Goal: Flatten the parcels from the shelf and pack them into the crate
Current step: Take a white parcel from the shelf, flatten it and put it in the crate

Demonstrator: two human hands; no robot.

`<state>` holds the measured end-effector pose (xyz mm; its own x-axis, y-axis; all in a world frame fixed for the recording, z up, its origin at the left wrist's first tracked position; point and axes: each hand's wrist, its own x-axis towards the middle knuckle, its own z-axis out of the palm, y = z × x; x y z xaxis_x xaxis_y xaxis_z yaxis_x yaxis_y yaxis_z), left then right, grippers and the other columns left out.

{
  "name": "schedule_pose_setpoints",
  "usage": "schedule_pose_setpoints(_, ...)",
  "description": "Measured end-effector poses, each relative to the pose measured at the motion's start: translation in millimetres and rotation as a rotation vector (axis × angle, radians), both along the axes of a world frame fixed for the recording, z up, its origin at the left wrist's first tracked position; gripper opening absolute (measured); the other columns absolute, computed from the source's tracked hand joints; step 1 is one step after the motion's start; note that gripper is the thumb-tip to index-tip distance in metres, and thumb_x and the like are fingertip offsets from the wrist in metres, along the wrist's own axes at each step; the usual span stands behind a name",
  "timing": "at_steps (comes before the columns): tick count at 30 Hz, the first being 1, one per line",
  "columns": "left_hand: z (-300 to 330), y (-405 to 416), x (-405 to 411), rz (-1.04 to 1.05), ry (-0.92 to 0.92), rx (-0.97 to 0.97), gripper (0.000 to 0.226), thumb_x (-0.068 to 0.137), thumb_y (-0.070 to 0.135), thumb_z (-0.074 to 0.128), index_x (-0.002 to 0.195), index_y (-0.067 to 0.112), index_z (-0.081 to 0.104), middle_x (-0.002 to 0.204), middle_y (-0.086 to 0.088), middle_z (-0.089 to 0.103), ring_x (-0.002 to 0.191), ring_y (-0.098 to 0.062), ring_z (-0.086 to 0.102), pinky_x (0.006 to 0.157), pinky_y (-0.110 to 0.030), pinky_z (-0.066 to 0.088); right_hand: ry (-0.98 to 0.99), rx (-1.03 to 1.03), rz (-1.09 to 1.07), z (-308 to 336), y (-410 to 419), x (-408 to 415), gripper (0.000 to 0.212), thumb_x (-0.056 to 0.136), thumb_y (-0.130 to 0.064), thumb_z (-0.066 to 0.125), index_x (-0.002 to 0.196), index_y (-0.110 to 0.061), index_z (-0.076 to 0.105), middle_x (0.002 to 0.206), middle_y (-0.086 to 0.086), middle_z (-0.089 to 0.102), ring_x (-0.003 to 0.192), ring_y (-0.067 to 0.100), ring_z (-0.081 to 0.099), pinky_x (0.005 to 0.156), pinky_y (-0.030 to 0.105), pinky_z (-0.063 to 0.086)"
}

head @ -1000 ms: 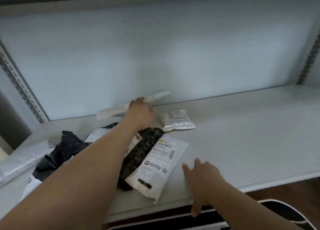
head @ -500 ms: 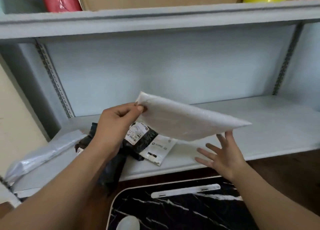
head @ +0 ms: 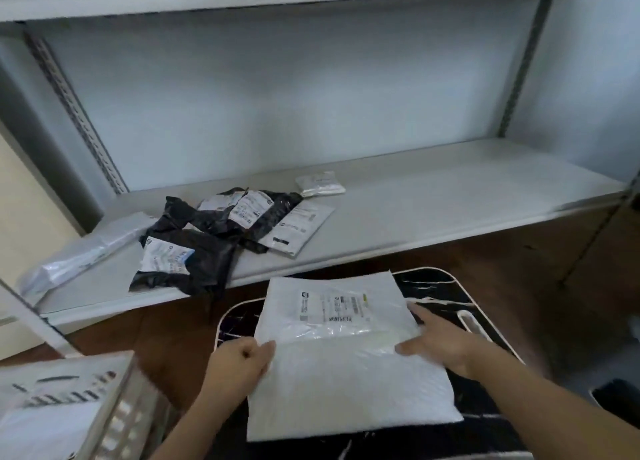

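Observation:
A white bubble mailer (head: 343, 359) with a shipping label lies on the black marbled tabletop (head: 446, 286) in front of the shelf. My left hand (head: 239, 362) grips its left edge, fingers curled round it. My right hand (head: 440, 342) presses flat on its right side with straight fingers. On the grey shelf (head: 450, 200) remain several parcels: black bags with labels (head: 207, 248), a white labelled parcel (head: 298, 227), a small white packet (head: 320, 183) and a long clear-wrapped parcel (head: 86, 252). The crate (head: 114, 418) stands at the lower left with white parcels (head: 52, 390) inside.
The shelf's right half is bare. A dark wooden floor (head: 519, 269) shows beneath the shelf. Perforated uprights (head: 74, 110) frame the shelf bay. A slot handle (head: 474, 324) is cut into the tabletop's right side.
The white mailer came off the shelf in my left hand and now lies on the tabletop. My right hand moved onto it and presses it down.

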<state>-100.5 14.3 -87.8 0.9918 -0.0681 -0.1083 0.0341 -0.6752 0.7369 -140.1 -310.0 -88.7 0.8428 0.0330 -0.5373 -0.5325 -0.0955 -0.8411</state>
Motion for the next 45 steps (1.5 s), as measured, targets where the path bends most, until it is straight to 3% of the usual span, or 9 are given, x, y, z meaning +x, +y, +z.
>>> schedule_pose_setpoints(4, -51, 7, -12, 0.021, -0.002, 0.283, 0.048, 0.090, 0.032, 0.061, 0.053, 0.017, 0.035, 0.052, 0.000, 0.042, 0.051, -0.009, 0.040, 0.052, -0.020, 0.030, -0.025, -0.314, 0.109, -46, 28, -1, 0.095, 0.079, -0.015, 0.077, 0.152, -0.026, 0.018, 0.141, 0.003, 0.043, 0.122, 0.021, 0.049, 0.091, 0.028, 0.047)
schedule_pose_setpoints(6, -64, 8, -17, 0.020, -0.011, 0.390, 0.038, 0.091, 0.034, 0.057, 0.059, 0.021, 0.043, 0.065, 0.003, 0.048, 0.063, -0.009, 0.048, 0.060, -0.023, 0.039, -0.093, -0.625, 0.157, -62, 43, 2, 0.090, 0.083, -0.038, 0.072, 0.153, -0.026, 0.016, 0.150, 0.008, 0.030, 0.132, 0.023, 0.038, 0.100, 0.029, 0.038)
schedule_pose_setpoints(8, -74, 8, -16, 0.039, -0.105, 0.457, 0.013, 0.090, 0.034, 0.057, 0.084, 0.022, 0.059, 0.092, 0.003, 0.056, 0.089, -0.016, 0.058, 0.077, -0.029, 0.048, -0.174, -0.951, 0.200, -72, 59, 4, 0.082, 0.088, -0.063, 0.049, 0.153, -0.029, 0.013, 0.156, 0.010, 0.018, 0.141, 0.027, 0.024, 0.112, 0.039, 0.026)
schedule_pose_setpoints(11, -95, -2, -9, -0.020, -0.165, 0.608, 0.049, 0.086, 0.045, 0.053, 0.126, 0.017, 0.058, 0.128, -0.009, 0.058, 0.117, -0.032, 0.056, 0.095, -0.046, 0.049, -0.402, -1.242, 0.224, -93, 76, 11, 0.074, 0.090, -0.071, 0.011, 0.151, -0.032, 0.023, 0.159, 0.011, 0.021, 0.145, 0.031, 0.022, 0.113, 0.049, 0.025)
schedule_pose_setpoints(13, -108, -12, -4, -0.090, -0.175, 0.669, 0.060, 0.086, 0.055, 0.040, 0.136, 0.023, 0.049, 0.139, -0.013, 0.051, 0.127, -0.039, 0.050, 0.103, -0.055, 0.038, -0.493, -1.268, 0.268, -107, 86, 18, 0.069, 0.095, -0.068, 0.013, 0.148, -0.030, 0.033, 0.155, 0.014, 0.032, 0.143, 0.033, 0.028, 0.113, 0.050, 0.026)
schedule_pose_setpoints(15, -120, -22, 2, -0.137, -0.201, 0.694, 0.064, 0.090, 0.059, 0.031, 0.146, 0.030, 0.034, 0.152, -0.013, 0.034, 0.139, -0.040, 0.032, 0.114, -0.055, 0.017, -0.534, -1.291, 0.346, -119, 93, 26, 0.066, 0.096, -0.067, 0.019, 0.149, -0.030, 0.030, 0.156, 0.016, 0.027, 0.145, 0.034, 0.019, 0.112, 0.052, 0.019)
schedule_pose_setpoints(17, -130, -29, 9, -0.188, -0.252, 0.709, 0.065, 0.093, 0.060, 0.026, 0.152, 0.031, 0.023, 0.159, -0.011, 0.019, 0.145, -0.038, 0.015, 0.114, -0.055, 0.005, -0.616, -1.309, 0.404, -127, 99, 31, 0.065, 0.096, -0.065, 0.021, 0.151, -0.031, 0.028, 0.159, 0.016, 0.019, 0.147, 0.036, 0.013, 0.109, 0.055, 0.017)
schedule_pose_setpoints(25, -157, -35, 20, -0.271, -0.307, 0.657, 0.061, 0.097, 0.057, 0.018, 0.152, 0.030, 0.022, 0.161, -0.007, 0.010, 0.147, -0.036, 0.007, 0.112, -0.060, 0.015, -0.681, -1.373, 0.477, -154, 106, 39, 0.063, 0.095, -0.069, 0.023, 0.151, -0.039, 0.025, 0.162, 0.009, 0.012, 0.147, 0.040, 0.011, 0.106, 0.067, 0.017)
schedule_pose_setpoints(45, -163, -38, 25, -0.270, -0.221, 0.719, 0.061, 0.096, 0.057, 0.020, 0.152, 0.032, 0.019, 0.161, -0.006, 0.008, 0.148, -0.035, 0.000, 0.114, -0.060, 0.010, -0.656, -1.398, 0.501, -166, 107, 46, 0.063, 0.096, -0.068, 0.022, 0.149, -0.036, 0.029, 0.160, 0.009, 0.018, 0.147, 0.039, 0.011, 0.107, 0.067, 0.014)
